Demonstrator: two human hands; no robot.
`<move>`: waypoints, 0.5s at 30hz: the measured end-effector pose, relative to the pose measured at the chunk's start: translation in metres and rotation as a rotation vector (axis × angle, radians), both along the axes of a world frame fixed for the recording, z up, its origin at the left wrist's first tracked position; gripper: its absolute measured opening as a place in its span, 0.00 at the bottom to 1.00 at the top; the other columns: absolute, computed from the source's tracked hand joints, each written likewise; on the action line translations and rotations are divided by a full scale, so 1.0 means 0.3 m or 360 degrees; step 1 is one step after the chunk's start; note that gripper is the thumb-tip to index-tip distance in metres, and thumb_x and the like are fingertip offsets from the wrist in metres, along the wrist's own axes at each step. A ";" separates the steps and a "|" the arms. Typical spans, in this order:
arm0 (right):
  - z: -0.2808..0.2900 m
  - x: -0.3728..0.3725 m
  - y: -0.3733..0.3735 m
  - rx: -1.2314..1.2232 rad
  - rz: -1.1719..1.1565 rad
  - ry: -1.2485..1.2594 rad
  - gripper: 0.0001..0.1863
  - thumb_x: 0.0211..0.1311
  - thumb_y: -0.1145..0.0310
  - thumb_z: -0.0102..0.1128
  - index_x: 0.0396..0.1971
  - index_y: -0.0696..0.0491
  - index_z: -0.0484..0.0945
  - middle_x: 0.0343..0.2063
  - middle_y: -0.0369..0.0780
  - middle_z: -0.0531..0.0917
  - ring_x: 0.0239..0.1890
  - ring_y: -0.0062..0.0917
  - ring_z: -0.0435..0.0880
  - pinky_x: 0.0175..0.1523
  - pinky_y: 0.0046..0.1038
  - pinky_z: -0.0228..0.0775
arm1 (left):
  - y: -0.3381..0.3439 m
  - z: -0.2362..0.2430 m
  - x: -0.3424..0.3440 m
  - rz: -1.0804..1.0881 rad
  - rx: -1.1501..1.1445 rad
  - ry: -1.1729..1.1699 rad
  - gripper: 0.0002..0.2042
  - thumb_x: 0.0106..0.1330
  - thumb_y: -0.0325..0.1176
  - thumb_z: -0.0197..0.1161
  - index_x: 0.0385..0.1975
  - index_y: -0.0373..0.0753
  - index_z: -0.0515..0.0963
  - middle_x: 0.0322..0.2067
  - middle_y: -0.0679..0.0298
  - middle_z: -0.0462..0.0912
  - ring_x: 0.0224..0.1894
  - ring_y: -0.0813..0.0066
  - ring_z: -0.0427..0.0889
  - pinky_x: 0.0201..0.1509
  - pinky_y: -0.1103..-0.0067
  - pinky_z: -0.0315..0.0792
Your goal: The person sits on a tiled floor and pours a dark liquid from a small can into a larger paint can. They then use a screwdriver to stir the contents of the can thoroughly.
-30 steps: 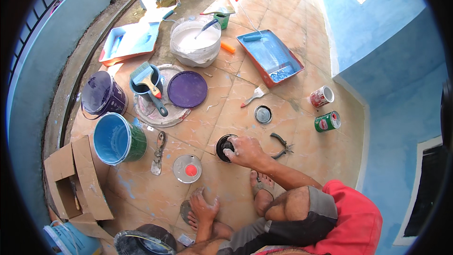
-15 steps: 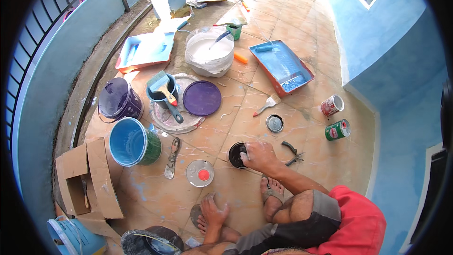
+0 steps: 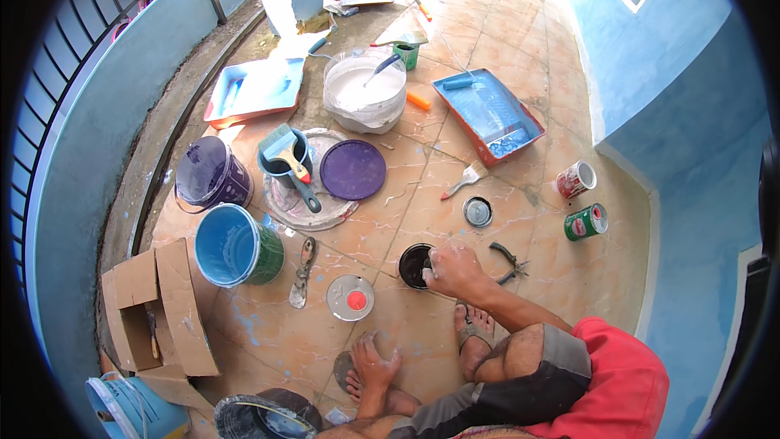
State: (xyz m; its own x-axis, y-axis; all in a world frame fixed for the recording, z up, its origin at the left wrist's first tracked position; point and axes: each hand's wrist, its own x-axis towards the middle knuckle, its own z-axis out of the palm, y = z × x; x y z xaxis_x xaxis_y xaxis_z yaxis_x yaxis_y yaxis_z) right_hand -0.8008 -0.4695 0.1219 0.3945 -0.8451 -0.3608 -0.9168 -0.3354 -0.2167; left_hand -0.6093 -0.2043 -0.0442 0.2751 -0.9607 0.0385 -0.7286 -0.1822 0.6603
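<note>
My right hand (image 3: 453, 271) is closed at the right rim of a small open can (image 3: 412, 267) with a dark inside. A short dark piece shows at its fingertips, too hidden to name. Down by my left foot, my left hand (image 3: 375, 362) hangs with its fingers apart and nothing in them. A round silver lid with a red centre (image 3: 345, 294) lies left of the can. Dark-handled pliers (image 3: 509, 262) rest right of my right hand, and a round metal lid (image 3: 478, 211) lies beyond the can.
Farther off are a paintbrush (image 3: 465, 180), a blue paint tray (image 3: 494, 126), a tub of white paint (image 3: 363, 102) and a purple lid (image 3: 352, 170). Buckets, including a blue-lined one (image 3: 226, 248), a scraper (image 3: 302, 272) and a cardboard box (image 3: 183, 305) stand left. Two cans (image 3: 586, 222) are right.
My right hand has shifted slightly to the right at the can's rim, uncovering more of the dark inside. The whole view has slid a little; my left hand stays by the foot.
</note>
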 end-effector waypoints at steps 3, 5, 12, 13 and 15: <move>-0.006 0.010 0.015 0.0191 0.0054 -0.0115 0.23 0.67 0.51 0.69 0.45 0.59 0.88 0.35 0.56 0.90 0.42 0.54 0.92 0.50 0.54 0.85 | 0.000 -0.001 -0.005 0.0008 0.0002 0.0047 0.37 0.56 0.46 0.81 0.64 0.34 0.78 0.60 0.47 0.82 0.63 0.41 0.79 0.70 0.51 0.71; -0.013 0.024 0.018 0.0055 -0.0050 -0.0362 0.22 0.66 0.52 0.69 0.41 0.59 0.88 0.34 0.57 0.90 0.41 0.54 0.92 0.49 0.54 0.85 | 0.001 -0.001 -0.004 -0.0001 0.0000 0.0042 0.37 0.56 0.46 0.81 0.64 0.34 0.78 0.60 0.47 0.82 0.63 0.41 0.79 0.70 0.51 0.71; -0.001 -0.011 -0.015 -0.0026 -0.0011 -0.0029 0.20 0.64 0.55 0.68 0.40 0.60 0.89 0.33 0.58 0.91 0.39 0.55 0.93 0.50 0.52 0.87 | -0.006 0.007 0.003 -0.0020 -0.0004 0.0000 0.36 0.56 0.45 0.81 0.63 0.35 0.78 0.60 0.47 0.82 0.62 0.41 0.79 0.70 0.51 0.70; -0.001 -0.013 -0.012 0.0063 0.0027 -0.0052 0.21 0.65 0.54 0.68 0.42 0.60 0.89 0.33 0.58 0.91 0.40 0.55 0.93 0.49 0.53 0.86 | -0.007 0.006 0.000 -0.0016 -0.0026 0.0013 0.36 0.55 0.45 0.81 0.63 0.35 0.78 0.60 0.47 0.82 0.63 0.41 0.79 0.70 0.51 0.70; -0.005 -0.004 0.001 0.0208 0.0101 -0.0067 0.23 0.68 0.51 0.68 0.46 0.59 0.88 0.34 0.56 0.91 0.41 0.55 0.92 0.48 0.53 0.85 | -0.005 0.003 -0.003 -0.0002 -0.0038 0.0049 0.37 0.55 0.45 0.81 0.64 0.35 0.78 0.60 0.47 0.82 0.63 0.41 0.78 0.70 0.51 0.70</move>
